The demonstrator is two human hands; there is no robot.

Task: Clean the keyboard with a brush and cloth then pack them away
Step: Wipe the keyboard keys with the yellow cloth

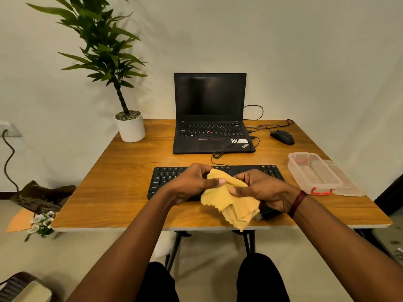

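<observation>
Both the left hand [192, 182] and right hand [261, 188] pinch the cloth [231, 203] over the keyboard [165, 179]; a dark thing, perhaps the brush [269, 212], lies at its near edge. Right of the keyboard, the box [299, 177] sits open: packing likely remains.

The laptop [210, 114] bears "ThinkPad" on its palm rest; the keyboard [165, 177] key legends are unreadable

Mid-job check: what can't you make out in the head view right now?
All in the head view:
Keyboard: its middle is hidden by the left hand, right hand and cloth.
Dark object below the right hand: mostly covered by hand and cloth; cannot tell if it is the brush.
Box: contents, if any, too hazy through the plastic.
</observation>
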